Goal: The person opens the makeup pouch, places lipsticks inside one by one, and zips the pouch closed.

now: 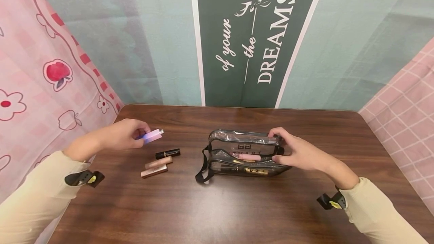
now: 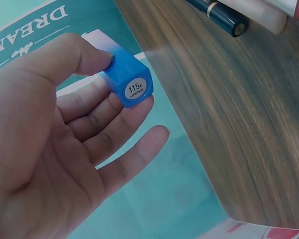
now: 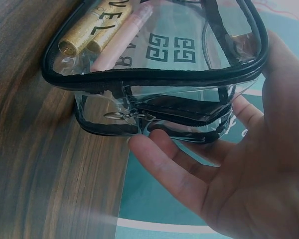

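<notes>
In the head view my left hand (image 1: 130,134) pinches a pink-to-blue lipstick (image 1: 153,136) between thumb and fingers, raised over the table's left part. The left wrist view shows its blue end with a round "115 lipstick" label, and the little finger (image 2: 139,152) stretched away from it. My right hand (image 1: 298,150) grips the right end of a clear, black-edged cosmetic pouch (image 1: 244,136), which lies with its top unzipped. Inside the pouch are a pink tube (image 3: 122,40) and gold tubes (image 3: 79,37). A metal zipper pull (image 3: 119,116) hangs near the right fingertips.
Close to the left hand a black-and-gold tube (image 1: 167,153), a beige tube (image 1: 158,162) and a rose-gold stick (image 1: 154,171) lie on the brown wooden table (image 1: 162,214). A black strap (image 1: 202,172) sticks out at the pouch's left end. Curtains hang behind and beside the table.
</notes>
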Demonstrator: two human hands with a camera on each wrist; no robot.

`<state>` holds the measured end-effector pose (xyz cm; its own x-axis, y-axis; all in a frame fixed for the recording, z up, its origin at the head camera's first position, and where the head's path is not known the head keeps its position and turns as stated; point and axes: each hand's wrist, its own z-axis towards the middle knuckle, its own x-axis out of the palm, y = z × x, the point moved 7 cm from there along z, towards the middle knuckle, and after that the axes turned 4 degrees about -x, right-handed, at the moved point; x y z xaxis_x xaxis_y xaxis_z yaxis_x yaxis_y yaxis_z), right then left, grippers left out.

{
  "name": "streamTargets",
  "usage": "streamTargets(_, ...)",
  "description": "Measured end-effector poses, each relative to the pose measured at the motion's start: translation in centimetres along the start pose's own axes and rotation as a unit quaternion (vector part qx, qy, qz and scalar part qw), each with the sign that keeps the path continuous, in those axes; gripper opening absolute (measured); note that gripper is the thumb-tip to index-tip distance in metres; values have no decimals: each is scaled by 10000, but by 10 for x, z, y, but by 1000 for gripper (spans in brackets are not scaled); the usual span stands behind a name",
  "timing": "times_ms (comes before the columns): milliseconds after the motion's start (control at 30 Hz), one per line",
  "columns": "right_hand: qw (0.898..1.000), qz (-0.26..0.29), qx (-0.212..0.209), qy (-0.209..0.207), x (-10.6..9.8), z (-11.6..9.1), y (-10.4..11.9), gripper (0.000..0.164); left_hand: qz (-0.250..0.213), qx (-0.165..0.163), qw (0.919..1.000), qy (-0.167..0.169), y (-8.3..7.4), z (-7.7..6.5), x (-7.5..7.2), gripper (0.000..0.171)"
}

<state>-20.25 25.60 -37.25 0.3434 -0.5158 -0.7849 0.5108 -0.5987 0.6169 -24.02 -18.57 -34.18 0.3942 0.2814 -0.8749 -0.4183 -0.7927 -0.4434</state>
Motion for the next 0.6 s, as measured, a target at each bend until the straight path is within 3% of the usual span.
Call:
streamTargets(200, 10000, 14, -35, -13, 0, 0, 0, 58, -34, 93, 9999, 109, -10, 5, 0, 17)
streamTargets(600, 10000, 37, 11, -8, 0, 0, 1, 59, -33, 413, 9991, 14, -27, 13, 0, 14)
